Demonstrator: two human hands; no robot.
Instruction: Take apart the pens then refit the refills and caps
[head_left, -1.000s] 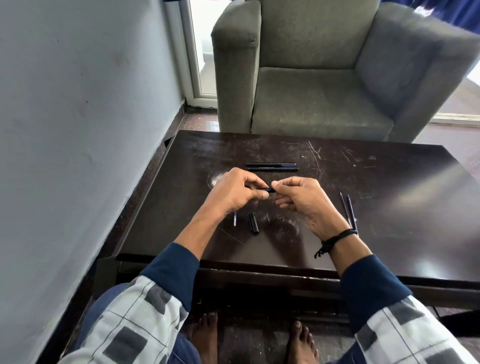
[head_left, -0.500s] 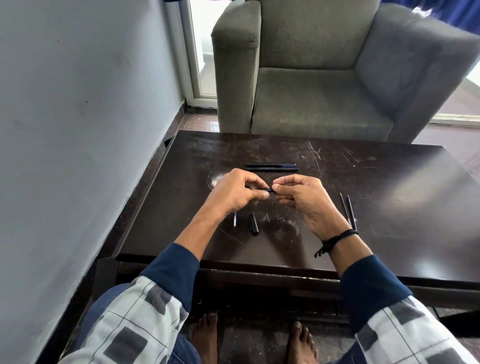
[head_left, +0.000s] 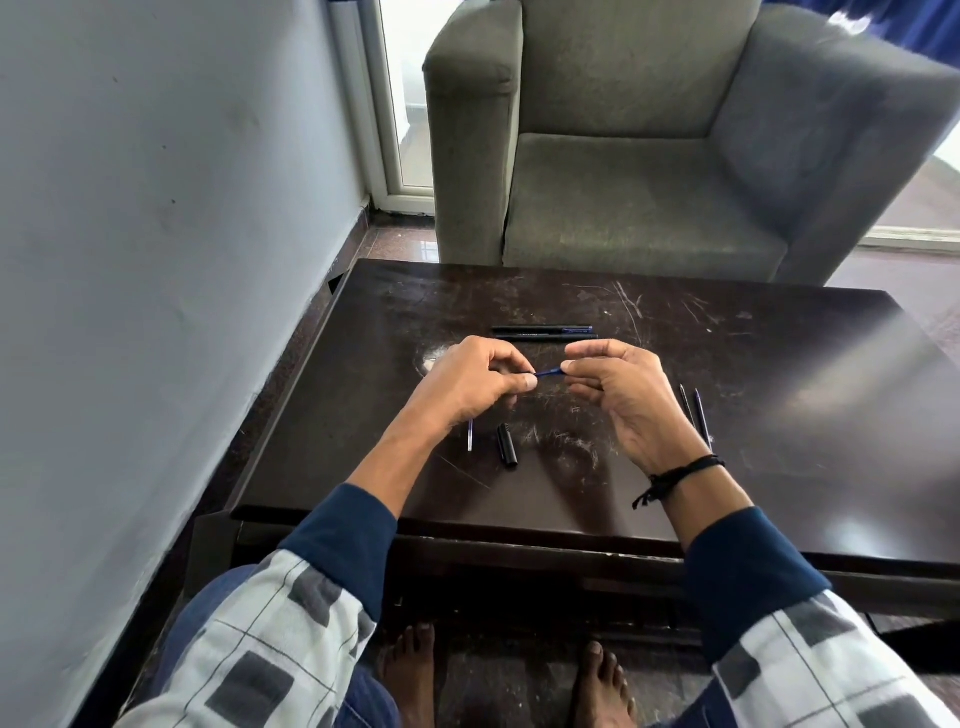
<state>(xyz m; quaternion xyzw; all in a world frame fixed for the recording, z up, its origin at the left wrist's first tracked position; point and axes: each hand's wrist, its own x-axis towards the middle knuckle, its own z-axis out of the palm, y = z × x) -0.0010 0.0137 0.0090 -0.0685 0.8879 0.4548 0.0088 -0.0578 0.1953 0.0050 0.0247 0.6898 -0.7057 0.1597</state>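
At the near edge of my view, two bare feet (head_left: 602, 686) rest on the floor under a dark wooden table (head_left: 779, 467), and my checked sleeves (head_left: 270, 639) with blue cuffs reach forward over its front rim. Above the scratched tabletop, my left hand (head_left: 467, 387) and right hand (head_left: 623, 395) face each other just apart, each pinching one end of a thin blue pen part (head_left: 549, 372) that spans the short gap between thumb and forefinger; whether it is a refill or a slim section of barrel I cannot tell from this blurred stretch. My right wrist carries a black cord bracelet (head_left: 680, 475). Below the left hand, a short clear-and-blue piece (head_left: 470, 435) lies on the table, with a black cap (head_left: 506, 443) just beside it to the right, the two near but apart. To the right of my right hand, two thin refills (head_left: 696, 415) lie side by side, nearly parallel, pointing away from me. Beyond both hands, two whole black pens (head_left: 543, 333) lie crosswise, side by side, close enough that they may touch. Past the far rim of the table stands a grey armchair (head_left: 649, 156), with a pale wall (head_left: 156, 208) running along the left.
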